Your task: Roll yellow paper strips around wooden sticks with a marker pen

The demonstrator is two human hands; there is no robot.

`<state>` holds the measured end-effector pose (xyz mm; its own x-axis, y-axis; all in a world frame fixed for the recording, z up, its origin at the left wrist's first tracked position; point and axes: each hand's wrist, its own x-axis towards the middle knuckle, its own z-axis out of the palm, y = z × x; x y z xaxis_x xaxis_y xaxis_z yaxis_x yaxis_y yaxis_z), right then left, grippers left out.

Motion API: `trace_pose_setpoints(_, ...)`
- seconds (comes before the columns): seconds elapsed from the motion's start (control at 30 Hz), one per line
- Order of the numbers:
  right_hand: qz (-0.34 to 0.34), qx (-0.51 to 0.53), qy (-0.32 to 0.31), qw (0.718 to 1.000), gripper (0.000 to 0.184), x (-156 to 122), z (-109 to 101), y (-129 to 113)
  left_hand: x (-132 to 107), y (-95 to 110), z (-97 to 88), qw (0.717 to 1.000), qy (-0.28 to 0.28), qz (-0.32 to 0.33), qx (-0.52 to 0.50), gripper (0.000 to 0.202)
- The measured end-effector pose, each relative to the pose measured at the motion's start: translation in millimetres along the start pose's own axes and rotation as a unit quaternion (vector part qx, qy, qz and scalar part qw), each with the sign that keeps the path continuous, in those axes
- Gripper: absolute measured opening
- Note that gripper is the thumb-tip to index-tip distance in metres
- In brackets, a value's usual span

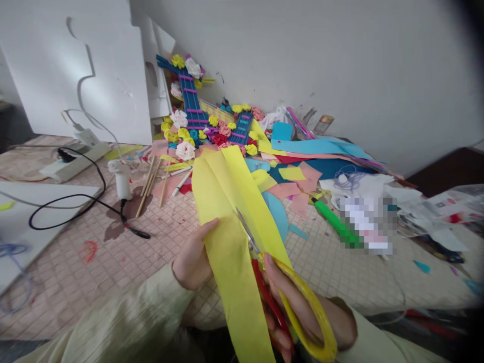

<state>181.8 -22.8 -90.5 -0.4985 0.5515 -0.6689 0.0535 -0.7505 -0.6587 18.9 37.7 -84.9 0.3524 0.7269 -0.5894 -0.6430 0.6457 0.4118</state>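
Observation:
My left hand point(194, 254) grips a long yellow sheet of paper point(219, 201) at its left edge, thumb on top and the other fingers hidden behind. In my right hand point(293, 297) is a pair of scissors point(308, 307) with one yellow and one red handle. Their blades point up and away, set into the paper. A slit runs down to the blades and parts a strip point(260, 206) on the right from the wider piece on the left. The near end of the paper hangs over the table edge.
Blue fretted shapes point(192, 98) with paper flowers lean at the back. A white glue gun point(123, 181), its black cable, wooden sticks point(147, 186) and a power strip point(75, 161) lie left. Paper scraps point(298, 184), a green stick point(333, 222) and plastic bags point(449, 206) lie right.

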Motion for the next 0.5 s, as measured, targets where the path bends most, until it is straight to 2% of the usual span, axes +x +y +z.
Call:
trace_pose_setpoints(0.3, 0.007, 0.011, 0.005, 1.000, 0.075, 1.1, 2.7, -5.7, -5.0, 0.9, 8.5, 0.999, 0.039, -0.025, -0.006, 0.031)
trace_pose_setpoints(0.5, 0.012, -0.009, 0.018, 1.000, 0.074, 1.4, 5.1, -9.0, -2.4, 1.8, 4.3, 0.999, 0.048, -0.024, -0.009, 0.029)
